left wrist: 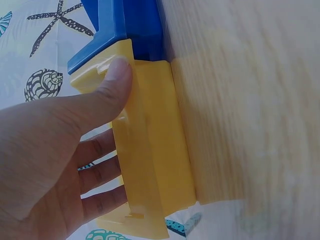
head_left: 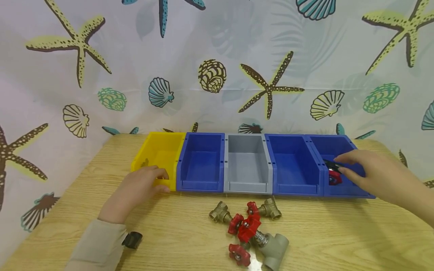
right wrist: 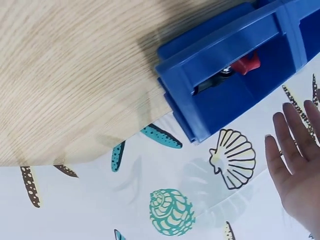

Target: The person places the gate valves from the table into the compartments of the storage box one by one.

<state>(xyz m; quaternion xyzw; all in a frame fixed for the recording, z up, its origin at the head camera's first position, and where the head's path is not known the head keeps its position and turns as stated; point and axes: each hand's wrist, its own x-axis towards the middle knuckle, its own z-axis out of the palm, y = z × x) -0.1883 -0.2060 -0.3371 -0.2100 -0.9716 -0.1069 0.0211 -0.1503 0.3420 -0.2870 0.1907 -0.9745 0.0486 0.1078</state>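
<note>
My left hand (head_left: 144, 184) is at the front of the yellow bin (head_left: 166, 141). In the left wrist view the thumb (left wrist: 117, 75) lies on the outside of the bin's front wall, and the other fingers go behind it, gripping the wall. My right hand (head_left: 371, 175) is over the far-right blue bin (head_left: 352, 192), its fingertips close to a black part with a red handwheel (head_left: 335, 177) inside. The right wrist view shows that black part (right wrist: 215, 82) lying in the bin, and the right hand's fingers (right wrist: 292, 145) straight and apart from it.
Two more blue bins (head_left: 200, 186) (head_left: 298, 189) and a grey bin (head_left: 248, 187) complete the row. In front lie brass valves (head_left: 270, 209) with red handwheels and a grey tee valve (head_left: 274, 248). A small brownish item (head_left: 145, 162) shows inside the yellow bin. Patterned cloth hangs behind.
</note>
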